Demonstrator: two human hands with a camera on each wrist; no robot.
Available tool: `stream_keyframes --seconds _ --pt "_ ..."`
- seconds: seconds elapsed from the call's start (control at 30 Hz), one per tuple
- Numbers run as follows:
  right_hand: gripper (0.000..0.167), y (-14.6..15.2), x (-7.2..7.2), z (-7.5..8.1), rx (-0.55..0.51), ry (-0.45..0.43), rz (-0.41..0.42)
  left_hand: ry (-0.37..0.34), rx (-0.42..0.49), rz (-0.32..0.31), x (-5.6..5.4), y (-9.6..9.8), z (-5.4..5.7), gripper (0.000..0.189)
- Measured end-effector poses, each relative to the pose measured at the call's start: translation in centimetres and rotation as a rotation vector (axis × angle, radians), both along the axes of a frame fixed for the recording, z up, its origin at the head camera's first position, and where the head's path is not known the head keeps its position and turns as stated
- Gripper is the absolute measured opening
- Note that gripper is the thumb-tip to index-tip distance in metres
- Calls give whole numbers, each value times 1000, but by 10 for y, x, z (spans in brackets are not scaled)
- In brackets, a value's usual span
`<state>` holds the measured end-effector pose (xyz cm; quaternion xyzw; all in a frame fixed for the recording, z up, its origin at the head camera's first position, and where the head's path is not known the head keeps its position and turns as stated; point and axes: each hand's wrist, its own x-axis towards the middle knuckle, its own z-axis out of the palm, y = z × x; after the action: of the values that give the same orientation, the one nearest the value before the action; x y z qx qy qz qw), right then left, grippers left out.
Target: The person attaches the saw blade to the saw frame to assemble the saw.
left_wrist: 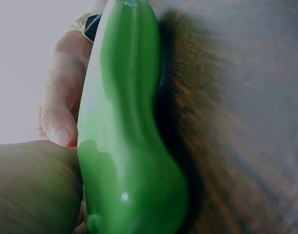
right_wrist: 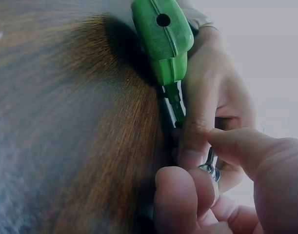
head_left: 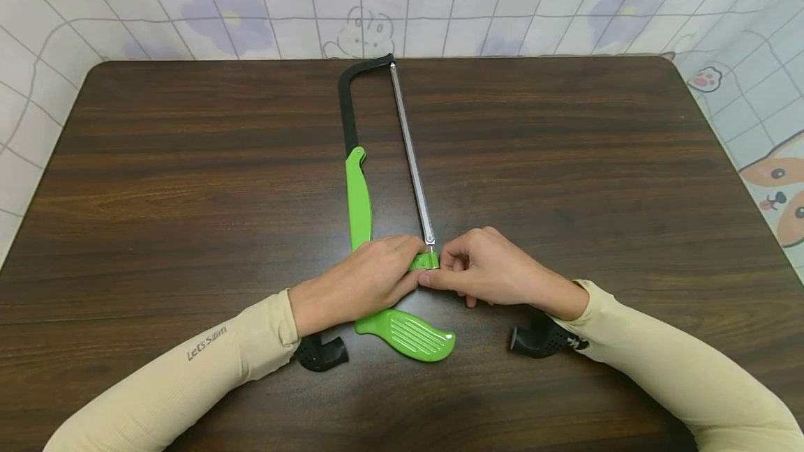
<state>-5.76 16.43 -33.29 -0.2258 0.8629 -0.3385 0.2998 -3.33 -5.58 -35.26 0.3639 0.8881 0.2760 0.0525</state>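
A hacksaw [head_left: 359, 208] with a green handle, a black bow and a silver blade bar [head_left: 411, 152] lies on the table, its bow end pointing away from me. My left hand [head_left: 370, 274] grips the lower part of the green frame, its thumb and fingers beside the green blade mount [head_left: 423, 261]. The curved grip [head_left: 414, 337] sticks out below that hand and fills much of the left wrist view. At the near end of the blade mount, my right hand [head_left: 493, 267] has its thumb and curled fingers round a small metal nut [right_wrist: 209, 169], partly covered by the fingertips.
A brown wood-grain table [head_left: 188, 159] spreads around the hacksaw. Black wrist devices [head_left: 323, 353] show under both forearms, low over the table. A tiled, cartoon-printed cover [head_left: 232, 5] runs along the back and right sides.
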Motion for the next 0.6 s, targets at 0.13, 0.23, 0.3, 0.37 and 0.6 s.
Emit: stream_keyframes --seconds 0.13,0.23,0.3,0.37,0.6 --pt "45 0 0 0 -2 -21 -17 -7 0 2 0 0 1 20" --pt "45 -1 0 0 -4 -35 -27 -14 -8 -1 0 0 1 21" --pt "47 -1 0 -1 -5 -31 -29 -12 -13 -2 1 0 1 22" --pt "48 -2 0 -1 -5 -19 -29 -13 -18 -4 0 0 1 23" --pt "49 -1 1 -5 2 37 -21 4 -15 -5 1 -1 0 23"
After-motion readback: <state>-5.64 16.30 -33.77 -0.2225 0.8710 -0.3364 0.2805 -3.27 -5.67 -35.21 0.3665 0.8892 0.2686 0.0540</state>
